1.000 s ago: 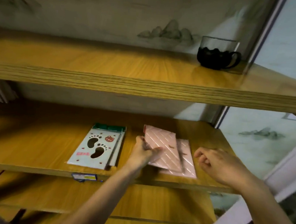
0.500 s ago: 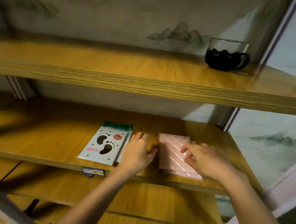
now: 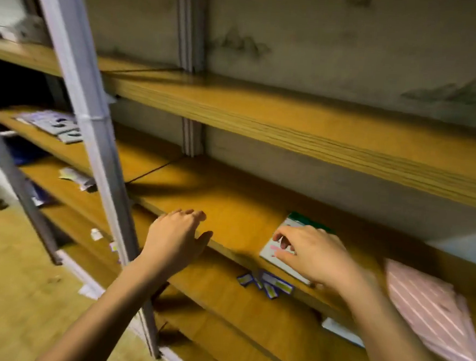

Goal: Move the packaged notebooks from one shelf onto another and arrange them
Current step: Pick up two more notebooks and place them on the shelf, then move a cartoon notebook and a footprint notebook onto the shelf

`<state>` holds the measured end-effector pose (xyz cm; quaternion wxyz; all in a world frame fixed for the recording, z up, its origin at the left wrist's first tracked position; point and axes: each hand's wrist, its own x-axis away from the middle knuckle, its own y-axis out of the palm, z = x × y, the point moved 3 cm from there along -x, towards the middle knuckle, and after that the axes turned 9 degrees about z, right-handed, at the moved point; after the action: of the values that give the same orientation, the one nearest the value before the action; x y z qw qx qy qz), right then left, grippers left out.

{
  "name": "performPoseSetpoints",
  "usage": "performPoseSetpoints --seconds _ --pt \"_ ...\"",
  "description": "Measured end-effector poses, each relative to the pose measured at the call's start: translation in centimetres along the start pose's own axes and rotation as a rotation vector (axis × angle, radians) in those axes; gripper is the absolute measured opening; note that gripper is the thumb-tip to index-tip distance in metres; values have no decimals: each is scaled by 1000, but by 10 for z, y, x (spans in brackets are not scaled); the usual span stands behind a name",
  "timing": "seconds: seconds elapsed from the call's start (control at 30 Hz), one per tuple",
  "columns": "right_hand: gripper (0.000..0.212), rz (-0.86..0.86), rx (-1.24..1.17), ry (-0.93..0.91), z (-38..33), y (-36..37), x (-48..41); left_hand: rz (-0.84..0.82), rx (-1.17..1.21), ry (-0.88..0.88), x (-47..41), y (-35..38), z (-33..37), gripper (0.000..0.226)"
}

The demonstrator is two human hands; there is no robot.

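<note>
The footprint notebooks, white with a green top edge, lie on the middle wooden shelf. My right hand rests on top of them with fingers spread and slightly bent. The pink striped notebooks lie at the right end of the same shelf, apart from both hands. My left hand hovers open over the shelf's front edge, holding nothing. More packaged notebooks lie on a shelf at the far left.
A grey metal upright crosses the view left of my left hand. Price labels hang on the shelf's front edge. Small packets lie on a lower left shelf. The upper shelf overhangs the hands.
The view has swung left. Both hands left the pink notebooks: the right one moved onto the footprint notebooks, the left one moved left over bare shelf.
</note>
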<state>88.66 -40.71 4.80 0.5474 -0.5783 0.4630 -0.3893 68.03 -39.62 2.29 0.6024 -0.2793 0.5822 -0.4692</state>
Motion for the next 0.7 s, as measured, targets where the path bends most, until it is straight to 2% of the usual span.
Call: performPoseSetpoints --seconds 0.23,0.43,0.7 --pt "37 -23 -74 -179 -146 12 -60 26 -123 -143 34 -54 -147 35" --pt "38 55 -115 -253 -269 28 -104 45 -145 -192 55 -87 -259 40" --pt "39 70 -152 -349 -382 41 -163 37 -183 -268 61 -111 -367 37"
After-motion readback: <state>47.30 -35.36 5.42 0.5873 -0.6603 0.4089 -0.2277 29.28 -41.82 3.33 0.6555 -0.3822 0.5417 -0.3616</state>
